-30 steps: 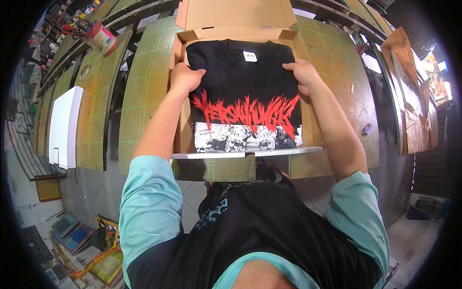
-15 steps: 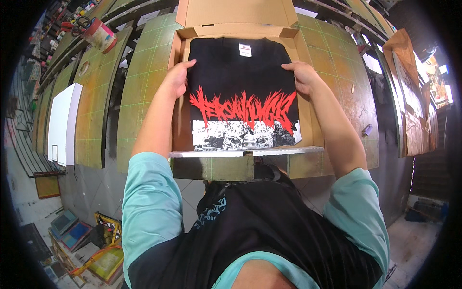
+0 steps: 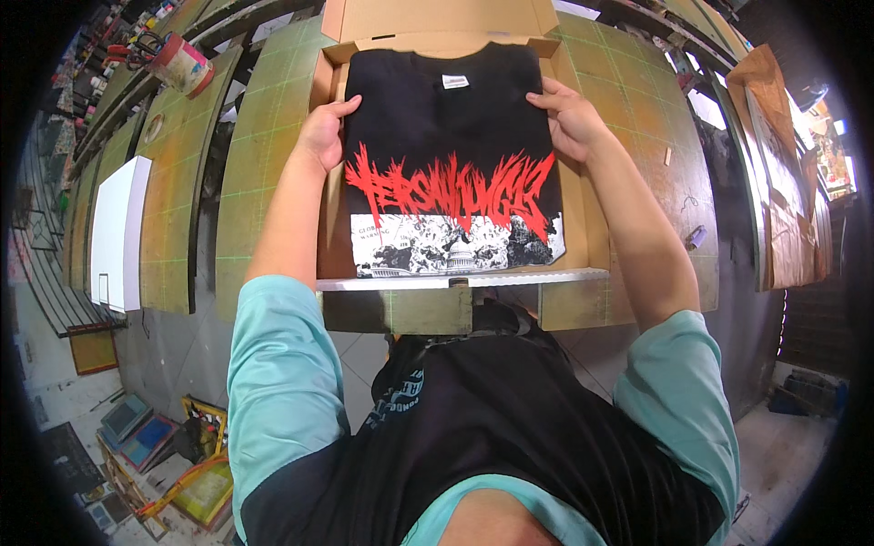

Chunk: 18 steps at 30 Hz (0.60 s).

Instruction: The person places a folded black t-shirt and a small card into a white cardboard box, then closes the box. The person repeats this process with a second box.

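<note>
A folded black T-shirt with jagged red lettering and a black-and-white print is held by both my hands over an open brown cardboard box. My left hand pinches the shirt's left side, thumb on top. On the opposite side my right hand grips the edge the same way, fingers behind the cloth. The shirt's far edge is raised and covers part of the box's back wall. Its near edge lies by the box's white front edge. The box lid stands opened away from me.
The box rests on green gridded boards. A white closed box lies on a board at left, with a paint-stained cup of scissors beyond. At right are a small purple object and brown paper.
The shirt's far edge has come up, and both hands have risen slightly with it. The view has shifted a little.
</note>
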Motion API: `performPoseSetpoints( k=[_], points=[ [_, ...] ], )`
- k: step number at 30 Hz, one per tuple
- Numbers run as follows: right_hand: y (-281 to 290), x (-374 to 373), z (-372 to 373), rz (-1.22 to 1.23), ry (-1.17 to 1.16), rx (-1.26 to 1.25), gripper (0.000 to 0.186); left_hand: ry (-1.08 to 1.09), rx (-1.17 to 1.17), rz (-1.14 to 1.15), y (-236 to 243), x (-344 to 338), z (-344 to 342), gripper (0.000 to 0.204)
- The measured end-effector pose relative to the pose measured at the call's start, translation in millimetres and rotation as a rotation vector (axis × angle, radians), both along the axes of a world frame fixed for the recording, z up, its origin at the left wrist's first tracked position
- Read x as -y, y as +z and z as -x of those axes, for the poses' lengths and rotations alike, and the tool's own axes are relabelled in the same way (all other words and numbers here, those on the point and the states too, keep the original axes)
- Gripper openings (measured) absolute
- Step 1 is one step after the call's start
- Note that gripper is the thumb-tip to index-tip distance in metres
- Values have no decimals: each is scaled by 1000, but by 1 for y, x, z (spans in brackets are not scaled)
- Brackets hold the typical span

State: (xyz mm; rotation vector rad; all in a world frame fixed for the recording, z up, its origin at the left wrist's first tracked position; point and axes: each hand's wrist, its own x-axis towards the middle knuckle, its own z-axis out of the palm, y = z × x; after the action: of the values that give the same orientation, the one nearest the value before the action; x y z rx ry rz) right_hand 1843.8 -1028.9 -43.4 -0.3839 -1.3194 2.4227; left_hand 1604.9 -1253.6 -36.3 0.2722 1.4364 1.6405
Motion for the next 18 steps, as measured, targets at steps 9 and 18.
performPoseSetpoints(
  k=[9,18],
  points=[
    [-20,-24,16,-161,-170,389,26,272,-788,545,-14,-23,-9,30],
    [-11,-18,11,-119,-18,502,39,49,-92,108,-13,2,-3,33]
  ],
)
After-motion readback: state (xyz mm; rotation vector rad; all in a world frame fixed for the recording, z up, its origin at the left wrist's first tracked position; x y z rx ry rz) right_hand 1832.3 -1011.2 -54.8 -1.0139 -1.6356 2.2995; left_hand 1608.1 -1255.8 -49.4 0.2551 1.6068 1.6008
